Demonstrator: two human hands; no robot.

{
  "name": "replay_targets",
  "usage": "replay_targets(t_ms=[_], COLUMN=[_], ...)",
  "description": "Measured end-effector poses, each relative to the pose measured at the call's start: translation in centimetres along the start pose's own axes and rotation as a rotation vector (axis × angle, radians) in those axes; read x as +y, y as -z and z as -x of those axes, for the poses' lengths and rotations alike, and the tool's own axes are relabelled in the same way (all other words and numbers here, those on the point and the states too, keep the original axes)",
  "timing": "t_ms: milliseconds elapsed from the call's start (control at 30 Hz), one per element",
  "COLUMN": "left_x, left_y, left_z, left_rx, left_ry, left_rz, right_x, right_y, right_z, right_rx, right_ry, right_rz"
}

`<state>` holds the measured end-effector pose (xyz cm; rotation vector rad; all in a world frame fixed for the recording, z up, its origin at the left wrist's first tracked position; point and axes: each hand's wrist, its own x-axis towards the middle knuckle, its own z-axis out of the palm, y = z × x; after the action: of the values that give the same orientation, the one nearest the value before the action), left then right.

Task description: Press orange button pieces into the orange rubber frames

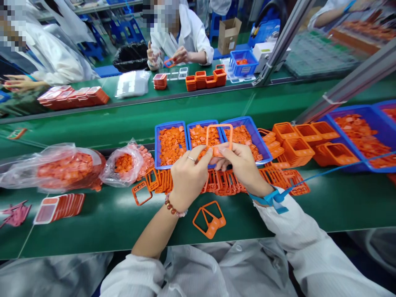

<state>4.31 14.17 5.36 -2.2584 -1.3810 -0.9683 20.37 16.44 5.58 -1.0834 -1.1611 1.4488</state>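
Observation:
An orange rectangular frame [219, 126] is held upright between both hands, in front of the blue bins. My left hand [189, 175] pinches its lower left part; a ring and a beaded bracelet are on this hand and wrist. My right hand [243, 165] grips the lower right part, with a blue strap [270, 199] round the wrist. Small orange pieces [170, 144] fill the bins behind. Below the hands, two loose orange frames [211, 225] overlap on the green table [111, 222]. A row of similar frames [224, 183] leans behind my wrists.
Plastic bags of orange parts [66, 169] and a stack of filmed frames [58, 208] lie at left. Stacked orange trays [297, 150] and a larger blue bin [355, 152] stand at right. Across the green belt [130, 115], a person [192, 33] handles a frame.

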Motion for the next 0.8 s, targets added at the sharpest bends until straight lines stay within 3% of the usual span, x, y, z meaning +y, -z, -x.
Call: replay_targets(t_ms=[200,300,500,700,800], left_x=[-0.6,-1.1,-0.5,0.0,0.0], left_y=[-1.2,-2.0,-1.6,0.4,0.9], left_z=[0.1,0.0,-0.3,-0.9,-0.8], left_rx=[-0.007,0.034,0.147,0.029,0.014], left_ry=[-0.02,0.006,0.38,0.212,0.217], left_rz=[0.089,0.32,0.952,1.031,1.033], right_x=[0.0,-0.1,-0.5,-0.5,-0.4], right_y=[0.1,0.0,-0.2,0.1,0.2], right_z=[0.1,0.1,1.0,2.0,2.2], right_rx=[0.011,-0.001,-0.124,-0.205,-0.223], right_ry=[0.003,0.002,0.062,0.094,0.088], right_rz=[0.004,-0.028,-0.189,-0.225,-0.215])
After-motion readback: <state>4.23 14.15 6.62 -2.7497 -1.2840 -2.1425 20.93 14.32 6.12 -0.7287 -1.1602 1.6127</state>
